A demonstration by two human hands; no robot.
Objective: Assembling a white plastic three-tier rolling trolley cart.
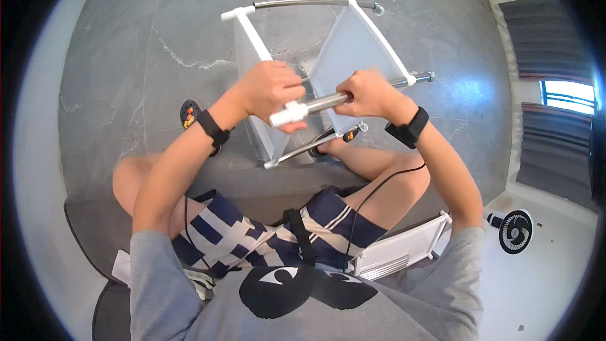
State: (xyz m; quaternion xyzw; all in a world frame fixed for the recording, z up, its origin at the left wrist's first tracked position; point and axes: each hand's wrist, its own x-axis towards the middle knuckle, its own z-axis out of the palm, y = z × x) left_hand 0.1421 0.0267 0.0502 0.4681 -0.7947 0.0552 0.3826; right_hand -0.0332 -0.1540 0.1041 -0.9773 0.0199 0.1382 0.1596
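A partly built shelf rack tilts over the floor in front of me. It has white-framed shelf panels point(344, 57), metal tubes point(297, 3) and small clear casters point(378, 9). My left hand point(271, 95) is closed around the corner of the nearer shelf, fingers above and thumb below the white plastic corner piece point(289, 113). That corner sits at the end of a metal tube point(323, 102). My right hand point(367, 93) wraps around this same tube, between the two shelves. Part of the nearer shelf's edge is hidden behind my left hand.
I sit on a dark grey couch point(252, 189) with my knees apart, and the rack stands between them. Another white rack part with metal tubes point(404, 246) lies beside my right thigh. A small fan point(516, 231) is at the right. A black cable point(379, 186) crosses my right leg.
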